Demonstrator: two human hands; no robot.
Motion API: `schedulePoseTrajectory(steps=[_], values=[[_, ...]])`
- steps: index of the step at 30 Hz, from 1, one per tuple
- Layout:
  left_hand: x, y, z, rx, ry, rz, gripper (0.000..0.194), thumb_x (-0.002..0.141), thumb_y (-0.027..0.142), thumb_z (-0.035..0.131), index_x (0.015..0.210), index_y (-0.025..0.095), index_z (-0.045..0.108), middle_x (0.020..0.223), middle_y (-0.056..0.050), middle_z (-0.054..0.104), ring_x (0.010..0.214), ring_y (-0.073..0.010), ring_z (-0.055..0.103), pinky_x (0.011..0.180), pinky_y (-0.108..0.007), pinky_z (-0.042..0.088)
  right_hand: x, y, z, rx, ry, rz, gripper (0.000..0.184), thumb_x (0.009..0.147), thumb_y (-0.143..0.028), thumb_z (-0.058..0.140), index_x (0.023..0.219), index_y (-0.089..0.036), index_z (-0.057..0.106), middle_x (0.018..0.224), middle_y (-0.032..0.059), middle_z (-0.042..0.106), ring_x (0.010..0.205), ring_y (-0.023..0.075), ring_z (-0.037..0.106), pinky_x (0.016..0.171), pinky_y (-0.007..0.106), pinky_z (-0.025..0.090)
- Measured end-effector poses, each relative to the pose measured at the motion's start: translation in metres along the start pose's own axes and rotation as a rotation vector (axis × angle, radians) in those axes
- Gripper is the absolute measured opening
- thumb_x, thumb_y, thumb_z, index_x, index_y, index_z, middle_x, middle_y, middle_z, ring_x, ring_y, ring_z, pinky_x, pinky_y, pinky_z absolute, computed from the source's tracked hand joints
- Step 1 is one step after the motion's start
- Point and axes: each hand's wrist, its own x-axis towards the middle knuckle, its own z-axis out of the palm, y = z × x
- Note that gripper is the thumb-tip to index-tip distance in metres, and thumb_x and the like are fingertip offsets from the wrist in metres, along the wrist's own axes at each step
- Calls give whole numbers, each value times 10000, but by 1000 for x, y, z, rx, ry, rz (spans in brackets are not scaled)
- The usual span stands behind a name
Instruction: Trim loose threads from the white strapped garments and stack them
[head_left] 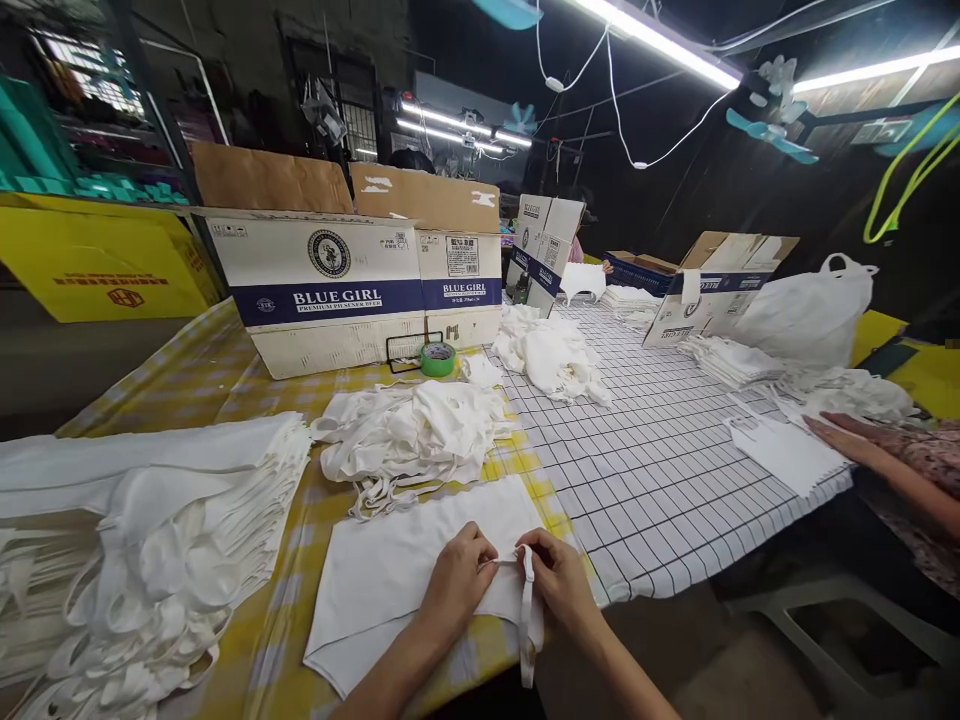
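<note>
A flat white cloth bag (390,570) lies on the yellow checked tablecloth (240,640) right in front of me. My left hand (459,580) rests closed on the bag's near right edge, fingers pinching the fabric. My right hand (559,578) is closed too, pinching the bag's white strap (527,620), which hangs down over the table edge. The two hands almost touch at the strap's base. A loose heap of white bags (412,435) sits just behind.
A tall stack of folded white bags (142,540) fills the left. An open "Blue Girl" carton (330,290) and green tape roll (438,358) stand behind. Another person's hand (844,435) lies on a white piece (787,455) at the right, near more cartons (712,285).
</note>
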Motion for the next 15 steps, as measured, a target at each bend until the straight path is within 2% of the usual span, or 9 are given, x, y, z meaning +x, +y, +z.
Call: schedulePoseTrajectory(steps=[3, 9, 15], values=[[1, -1, -3, -69, 7, -3, 173, 719, 109, 500, 741, 171, 660, 801, -20, 551, 683, -118, 539, 649, -238, 430, -3, -1, -3, 6, -26, 23, 146, 797, -221, 484, 764, -166, 615, 678, 11, 600, 632, 142, 539, 579, 222, 409], [3, -2, -7, -145, -38, -31, 184, 700, 112, 521, 736, 161, 694, 778, -17, 552, 643, -103, 517, 607, -220, 399, -2, -4, -3, -113, -80, -14, 172, 769, -160, 466, 790, -180, 636, 768, 28, 641, 735, 163, 577, 675, 241, 430], [2, 0, -9, -193, -36, -70, 159, 709, 152, 535, 723, 161, 693, 772, -14, 550, 649, -109, 524, 592, -219, 392, 3, -9, 1, -218, -124, -13, 181, 750, -150, 467, 779, -188, 642, 753, 24, 652, 716, 164, 588, 658, 246, 427]])
